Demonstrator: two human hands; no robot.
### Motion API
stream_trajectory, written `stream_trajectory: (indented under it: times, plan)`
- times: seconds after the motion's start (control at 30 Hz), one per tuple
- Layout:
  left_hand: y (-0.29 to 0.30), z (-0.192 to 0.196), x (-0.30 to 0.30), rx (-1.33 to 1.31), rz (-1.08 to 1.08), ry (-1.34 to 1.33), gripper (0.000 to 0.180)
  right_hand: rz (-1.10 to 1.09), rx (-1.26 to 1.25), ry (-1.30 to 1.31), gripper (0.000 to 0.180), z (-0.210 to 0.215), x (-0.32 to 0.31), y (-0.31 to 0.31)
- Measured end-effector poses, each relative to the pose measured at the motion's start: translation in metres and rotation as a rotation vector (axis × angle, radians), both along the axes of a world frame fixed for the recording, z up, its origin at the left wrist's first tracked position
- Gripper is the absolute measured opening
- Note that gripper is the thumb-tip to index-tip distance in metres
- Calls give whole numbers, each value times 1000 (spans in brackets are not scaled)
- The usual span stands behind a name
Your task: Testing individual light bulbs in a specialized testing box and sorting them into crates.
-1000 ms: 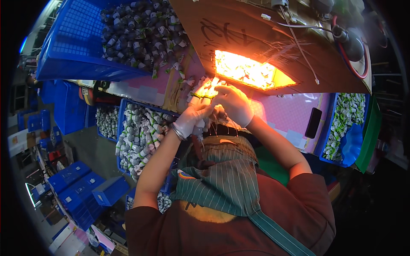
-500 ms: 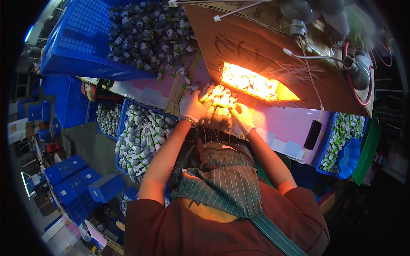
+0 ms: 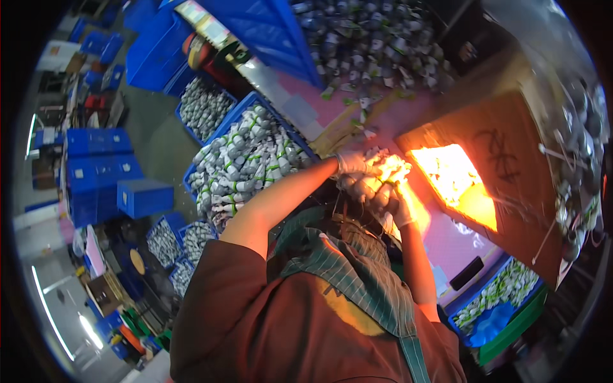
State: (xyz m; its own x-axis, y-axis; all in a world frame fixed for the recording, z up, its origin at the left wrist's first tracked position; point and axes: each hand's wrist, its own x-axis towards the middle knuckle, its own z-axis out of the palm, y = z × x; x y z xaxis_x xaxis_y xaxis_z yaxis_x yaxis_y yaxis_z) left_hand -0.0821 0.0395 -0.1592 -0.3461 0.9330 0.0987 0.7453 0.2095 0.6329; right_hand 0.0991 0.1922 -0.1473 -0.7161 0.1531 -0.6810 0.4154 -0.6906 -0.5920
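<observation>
Between my hands is a bundle of grey, bulb-shaped pieces with pale necks (image 3: 373,190), held close to my apron. My left hand (image 3: 352,164), in a pale glove, grips its left and upper side with bent fingers. On the lower right side, my gloved right hand (image 3: 403,212) is wrapped round the bundle, its fingers partly hidden. Bright orange light falls on the bundle's upper side. Just to the right stands a cardboard box (image 3: 511,140) with a glowing cut-out opening (image 3: 437,167).
A blue bin (image 3: 190,182) of similar green-banded pieces stands left of my hands. Beyond lies a heap of grey pieces (image 3: 383,48) beside a blue basket (image 3: 271,38). A black phone (image 3: 466,273) rests on the pink table near another blue bin (image 3: 454,319). Bulbs and wires crowd the box top.
The view has turned, swinging the box to the right and the bins upward. Both hands have drawn the bundle away from the opening, leftward toward the bin, and tilted it.
</observation>
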Motion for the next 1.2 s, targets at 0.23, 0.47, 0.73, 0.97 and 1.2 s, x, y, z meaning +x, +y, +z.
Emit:
stream_trajectory:
  times: [0.23, 0.47, 0.73, 0.97, 1.2]
  plan:
    - [-30, 33, 61, 46, 437, -1789, 62, 112, -205, -150, 45, 33, 13, 3]
    - [-35, 14, 86, 137, 511, -1560, 66, 342, -264, 129, 53, 62, 13, -5]
    - [-113, 76, 58, 357, 628, -1261, 74, 643, -87, 243, 61, 74, -60, -51]
    - [-223, 113, 16, 593, 820, -1402, 75, 655, -96, 279, 55, 72, -156, -160]
    - [-327, 111, -8, 574, 1074, -1318, 80, 885, -349, 312, 34, 44, -220, -257]
